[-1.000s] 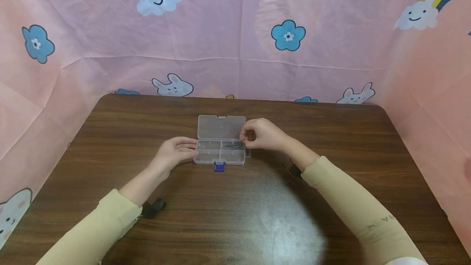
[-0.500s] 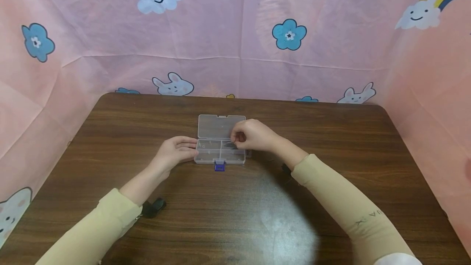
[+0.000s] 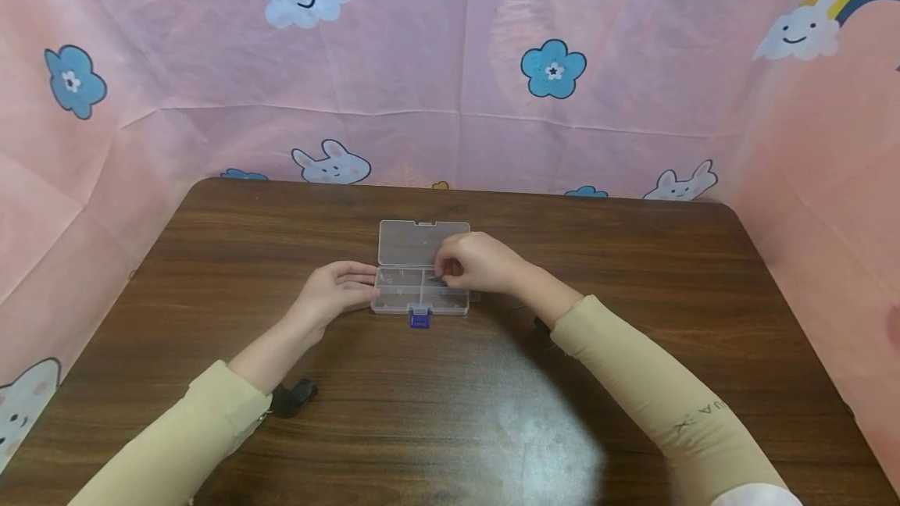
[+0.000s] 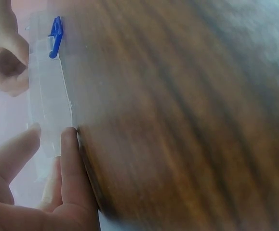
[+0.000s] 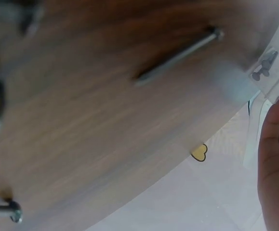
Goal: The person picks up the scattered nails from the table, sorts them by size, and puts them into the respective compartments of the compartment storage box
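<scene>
A clear plastic compartment box (image 3: 390, 310) stands on the table with its lid (image 3: 408, 244) raised at the back and a blue latch (image 3: 419, 319) at the front. My left hand (image 3: 333, 291) holds the box's left end between thumb and fingers; in the left wrist view, the fingertips (image 4: 69, 139) touch its side. My right hand (image 3: 481, 262) is over the back right compartment, fingers curled to the thumb. A thin nail (image 3: 432, 277) shows at its fingertips, which hide most of that compartment. The back left compartment contains a few tiny pieces, too small to identify.
In the right wrist view, a loose nail (image 5: 178, 57) lies on the wooden table (image 3: 436, 428), with another nail (image 5: 2, 210) at the lower left. Patterned pink cloth (image 3: 422, 61) surrounds the table's back and sides. A black wrist camera (image 3: 294, 397) sits by the left sleeve.
My right hand has moved left from the box's right edge to over the back right compartment, covering most of the nails there. The left hand and box have stayed put.
</scene>
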The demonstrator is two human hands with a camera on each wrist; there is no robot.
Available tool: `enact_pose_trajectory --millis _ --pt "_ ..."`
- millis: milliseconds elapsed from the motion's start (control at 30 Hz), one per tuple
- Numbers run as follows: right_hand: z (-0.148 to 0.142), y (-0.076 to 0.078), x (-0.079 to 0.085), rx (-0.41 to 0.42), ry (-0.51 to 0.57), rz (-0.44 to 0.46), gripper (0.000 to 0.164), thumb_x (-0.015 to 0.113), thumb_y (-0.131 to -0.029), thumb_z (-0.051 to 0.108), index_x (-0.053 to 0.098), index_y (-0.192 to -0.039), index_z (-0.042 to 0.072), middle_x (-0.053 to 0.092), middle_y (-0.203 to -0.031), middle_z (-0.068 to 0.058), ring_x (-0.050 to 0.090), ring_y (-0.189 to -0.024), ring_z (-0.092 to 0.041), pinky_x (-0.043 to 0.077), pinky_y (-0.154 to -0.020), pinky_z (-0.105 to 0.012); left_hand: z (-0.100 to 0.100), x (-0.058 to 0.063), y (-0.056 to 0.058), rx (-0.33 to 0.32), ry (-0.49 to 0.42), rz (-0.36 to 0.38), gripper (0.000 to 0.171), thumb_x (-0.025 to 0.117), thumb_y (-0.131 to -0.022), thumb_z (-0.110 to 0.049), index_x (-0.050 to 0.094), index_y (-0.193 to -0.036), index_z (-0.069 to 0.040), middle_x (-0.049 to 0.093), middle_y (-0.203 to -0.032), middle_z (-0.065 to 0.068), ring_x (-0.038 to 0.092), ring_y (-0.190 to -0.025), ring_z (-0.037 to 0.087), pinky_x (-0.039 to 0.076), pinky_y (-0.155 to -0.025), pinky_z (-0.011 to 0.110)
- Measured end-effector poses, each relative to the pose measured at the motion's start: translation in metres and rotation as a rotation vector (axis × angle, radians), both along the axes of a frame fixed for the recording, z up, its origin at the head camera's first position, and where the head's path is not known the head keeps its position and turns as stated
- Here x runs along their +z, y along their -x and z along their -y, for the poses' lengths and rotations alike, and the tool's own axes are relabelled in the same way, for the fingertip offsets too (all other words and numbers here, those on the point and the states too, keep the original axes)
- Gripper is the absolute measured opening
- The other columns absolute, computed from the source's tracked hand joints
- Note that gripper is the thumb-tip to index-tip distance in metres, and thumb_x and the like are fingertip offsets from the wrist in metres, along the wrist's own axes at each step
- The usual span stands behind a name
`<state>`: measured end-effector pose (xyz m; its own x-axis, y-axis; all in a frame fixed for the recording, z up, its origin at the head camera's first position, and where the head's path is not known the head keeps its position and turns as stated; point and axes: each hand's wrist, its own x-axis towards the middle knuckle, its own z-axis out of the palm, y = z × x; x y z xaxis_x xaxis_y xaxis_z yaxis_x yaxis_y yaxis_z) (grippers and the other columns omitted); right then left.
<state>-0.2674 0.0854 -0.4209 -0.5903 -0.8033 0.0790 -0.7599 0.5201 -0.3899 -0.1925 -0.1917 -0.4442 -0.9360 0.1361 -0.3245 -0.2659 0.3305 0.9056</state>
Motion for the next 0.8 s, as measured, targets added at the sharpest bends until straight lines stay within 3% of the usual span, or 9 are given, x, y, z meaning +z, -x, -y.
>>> enact_pose_trajectory --millis 400,633,800 --pt "-0.006 0.001 -0.002 0.0 0.07 0.067 0.008 0.075 -0.092 0.004 0.078 -0.098 0.009 0.075 -0.097 -0.002 0.068 -0.084 -0.012 0.058 -0.077 -0.022 0.0 -0.001 0.001 0.004 -0.004 0.004 0.053 0.074 -0.101 -0.014 0.055 -0.147 0.005 0.063 -0.146 0.027 0.071 -0.106 0.003 0.057 -0.089 0.015" --pt "-0.026 -0.001 0.004 -0.008 0.152 0.099 0.009 0.075 -0.093 0.003 0.079 -0.101 0.006 0.077 -0.1 -0.005 0.073 -0.089 -0.016 0.063 -0.081 -0.03 -0.001 -0.003 0.003 0.009 -0.017 -0.001 0.053 0.074 -0.1 -0.013 0.055 -0.146 0.005 0.062 -0.146 0.027 0.069 -0.103 0.0 0.057 -0.088 0.013" --pt "-0.043 -0.001 0.005 -0.053 0.138 0.096 0.009 0.077 -0.094 0.005 0.079 -0.101 0.008 0.076 -0.101 -0.003 0.073 -0.09 -0.016 0.063 -0.081 -0.031 0.0 -0.003 0.002 0.005 -0.01 0.002 0.055 0.075 -0.1 -0.014 0.054 -0.147 0.005 0.062 -0.148 0.026 0.069 -0.107 0.001 0.056 -0.088 0.013"
